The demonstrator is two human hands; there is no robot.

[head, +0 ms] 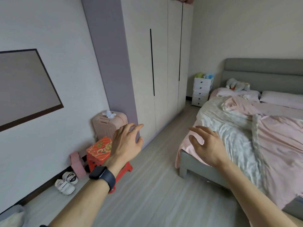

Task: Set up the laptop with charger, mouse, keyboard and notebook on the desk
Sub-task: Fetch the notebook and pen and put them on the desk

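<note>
Head view: a pink suitcase stands closed against the wall with crumpled white tissue on its top. Beside it, a red patterned box sits on a red plastic stool. By the bed, a white drawer unit has all drawers shut and soft toys on top. The wardrobe doors are closed. The left hand, a dark smartwatch on its wrist, and the right hand reach forward, fingers loosely spread, holding nothing. Where the laptop lies, or how it points, cannot be told here.
</note>
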